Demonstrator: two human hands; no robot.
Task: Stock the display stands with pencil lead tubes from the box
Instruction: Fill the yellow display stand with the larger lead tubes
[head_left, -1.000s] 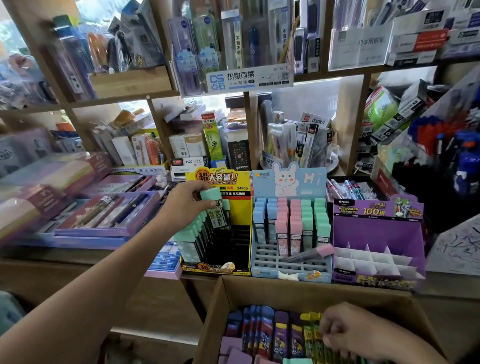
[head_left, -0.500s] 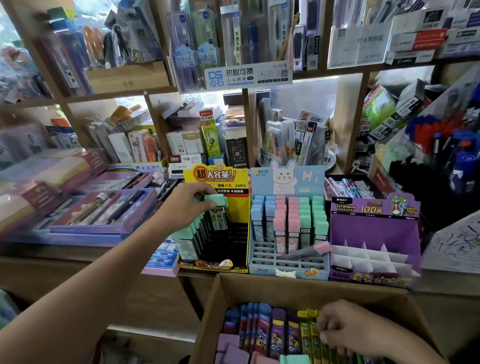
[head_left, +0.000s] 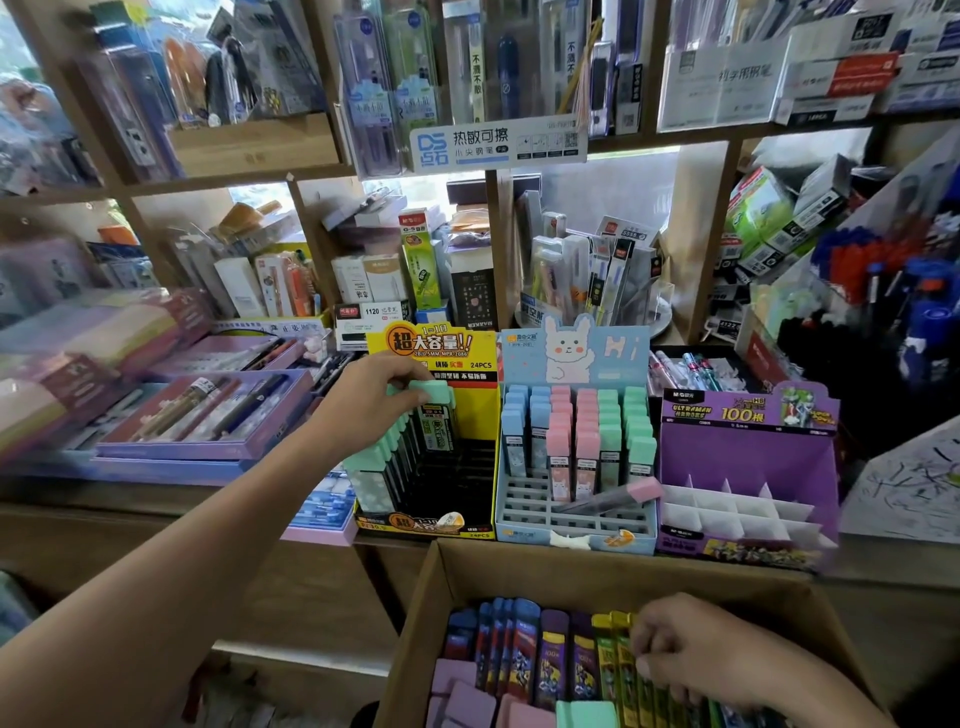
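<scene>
At yellow stand (head_left: 475, 415): left grip (head_left: 376, 410) pinches green-capped tube (head_left: 435, 397), upright; free slot at 6 o'clock.
In box (head_left: 571, 566): right grip (head_left: 691, 649) curled over spare tubes (head_left: 550, 660); hold unclear.

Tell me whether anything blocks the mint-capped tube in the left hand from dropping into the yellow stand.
Nothing visible does. The left hand pinches the mint-capped tube at the back of the yellow stand, beside the row of tubes already standing along its left side; the black slots to the right look empty.
</scene>
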